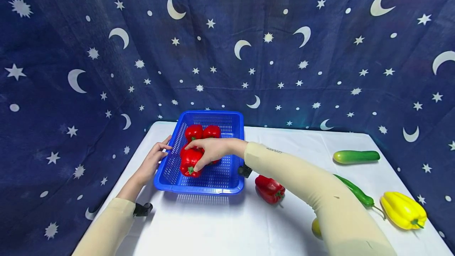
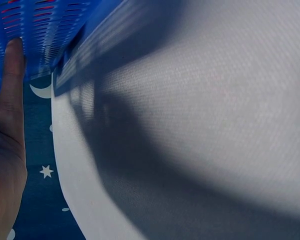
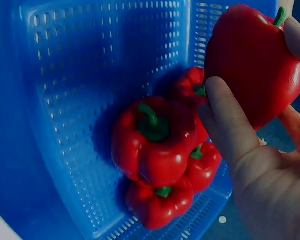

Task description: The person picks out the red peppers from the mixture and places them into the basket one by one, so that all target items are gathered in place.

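A blue plastic basket (image 1: 200, 189) with slotted walls stands on the white-covered table. Inside its left half my right hand (image 1: 213, 149) grips a red bell pepper (image 1: 189, 162), whose green stem shows. The right wrist view has this held pepper (image 3: 252, 60) between thumb and fingers, above several other red bell peppers (image 3: 157, 145) clustered in the basket. At the basket's left side is my left hand (image 1: 151, 165), its fingers extended against the wall and rim. One straight finger (image 2: 12, 80) touches the slotted wall in the left wrist view.
Right of the basket, another red bell pepper (image 1: 270, 189) lies on the table. Farther right are a cucumber (image 1: 356, 157), a long green chili pepper (image 1: 357, 191) and a yellow bell pepper (image 1: 403, 210). My right sleeve partly covers a yellowish item (image 1: 316, 228). A dark star-patterned curtain (image 1: 220, 50) hangs behind.
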Motion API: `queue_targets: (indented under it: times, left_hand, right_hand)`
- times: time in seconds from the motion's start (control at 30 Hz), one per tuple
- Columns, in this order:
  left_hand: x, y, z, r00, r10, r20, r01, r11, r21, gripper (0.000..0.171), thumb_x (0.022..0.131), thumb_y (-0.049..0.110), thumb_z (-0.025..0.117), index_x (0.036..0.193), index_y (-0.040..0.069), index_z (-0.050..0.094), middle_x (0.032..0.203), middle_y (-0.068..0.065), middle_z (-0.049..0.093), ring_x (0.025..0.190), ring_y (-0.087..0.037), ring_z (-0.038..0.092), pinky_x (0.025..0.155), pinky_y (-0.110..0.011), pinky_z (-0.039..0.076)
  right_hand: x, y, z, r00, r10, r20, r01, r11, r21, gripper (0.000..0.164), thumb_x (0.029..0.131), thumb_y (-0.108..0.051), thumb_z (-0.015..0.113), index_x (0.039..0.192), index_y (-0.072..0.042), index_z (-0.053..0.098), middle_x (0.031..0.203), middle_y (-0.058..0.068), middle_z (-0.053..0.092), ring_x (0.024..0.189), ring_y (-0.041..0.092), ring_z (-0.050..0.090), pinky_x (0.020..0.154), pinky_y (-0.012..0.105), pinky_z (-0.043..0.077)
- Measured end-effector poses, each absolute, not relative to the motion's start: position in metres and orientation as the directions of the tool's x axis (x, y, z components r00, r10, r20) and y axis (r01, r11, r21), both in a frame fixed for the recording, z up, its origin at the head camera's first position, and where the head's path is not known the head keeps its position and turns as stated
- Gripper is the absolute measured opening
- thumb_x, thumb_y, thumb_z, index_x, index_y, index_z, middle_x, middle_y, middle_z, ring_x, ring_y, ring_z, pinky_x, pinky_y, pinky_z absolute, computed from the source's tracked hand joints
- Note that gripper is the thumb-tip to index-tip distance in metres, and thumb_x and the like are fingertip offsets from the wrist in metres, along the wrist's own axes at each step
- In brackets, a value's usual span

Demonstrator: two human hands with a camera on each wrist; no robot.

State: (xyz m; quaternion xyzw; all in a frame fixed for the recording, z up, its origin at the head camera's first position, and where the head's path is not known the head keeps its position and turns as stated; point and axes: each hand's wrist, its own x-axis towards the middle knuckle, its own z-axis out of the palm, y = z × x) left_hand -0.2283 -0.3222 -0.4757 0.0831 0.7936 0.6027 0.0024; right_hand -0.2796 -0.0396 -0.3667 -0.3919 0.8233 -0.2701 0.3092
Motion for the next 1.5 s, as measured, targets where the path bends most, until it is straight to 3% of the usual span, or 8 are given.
queue_targets:
  times: [0.27,0.53,0.8,1.23,1.5]
  left_hand:
    - [-0.228,-0.322,-0.475,-0.988,0.124,0.088,0.121,0.289,0.950,0.028,0.103,0.007,0.034,0.128,0.002,0.044,0.171,-0.003,0.017,0.151,-0.044,0.023,0.105,-0.061,0.040]
    - [-0.228,-0.322,-0.477,-0.991,0.117,0.071,0.103,0.301,0.948,0.028,0.104,0.009,0.036,0.130,0.002,0.043,0.171,0.002,0.017,0.150,-0.045,0.025,0.104,-0.065,0.039]
    - [-0.230,-0.322,-0.476,-0.993,0.103,0.061,0.089,0.300,0.950,0.029,0.103,0.009,0.036,0.130,0.003,0.044,0.170,0.002,0.018,0.149,-0.046,0.028,0.104,-0.064,0.040]
    - [-0.229,-0.322,-0.475,-0.994,0.101,0.052,0.080,0.297,0.952,0.027,0.103,0.010,0.035,0.128,0.005,0.044,0.171,0.000,0.017,0.147,-0.047,0.031,0.102,-0.060,0.043]
    - [-0.227,-0.321,-0.474,-0.992,0.109,0.065,0.093,0.281,0.955,0.029,0.104,0.010,0.036,0.131,0.002,0.044,0.170,0.000,0.018,0.147,-0.047,0.032,0.101,-0.059,0.044]
  right_hand:
    - [-0.277,-0.047,-0.374,-0.507,-0.793,-0.338,-0.461,0.581,-0.671,0.083,0.081,-0.045,0.083,0.154,-0.032,0.045,0.144,-0.004,0.052,0.131,0.021,0.048,0.097,0.040,0.051]
    - [-0.274,-0.056,-0.382,-0.475,-0.775,-0.417,-0.366,0.604,-0.708,0.083,0.082,-0.037,0.085,0.155,-0.028,0.045,0.146,0.000,0.049,0.123,0.019,0.054,0.092,0.036,0.055]
    - [-0.275,-0.066,-0.388,-0.439,-0.774,-0.456,-0.440,0.628,-0.642,0.083,0.082,-0.041,0.084,0.155,-0.028,0.046,0.150,0.000,0.047,0.130,0.020,0.047,0.090,0.030,0.053]
    - [-0.271,-0.075,-0.396,-0.434,-0.765,-0.475,-0.404,0.637,-0.657,0.084,0.082,-0.031,0.086,0.155,-0.026,0.045,0.147,0.002,0.047,0.126,0.021,0.050,0.086,0.029,0.056]
    - [-0.270,-0.079,-0.403,-0.443,-0.773,-0.453,-0.518,0.634,-0.575,0.080,0.084,-0.032,0.084,0.154,-0.022,0.046,0.143,0.004,0.050,0.123,0.020,0.049,0.096,0.033,0.051]
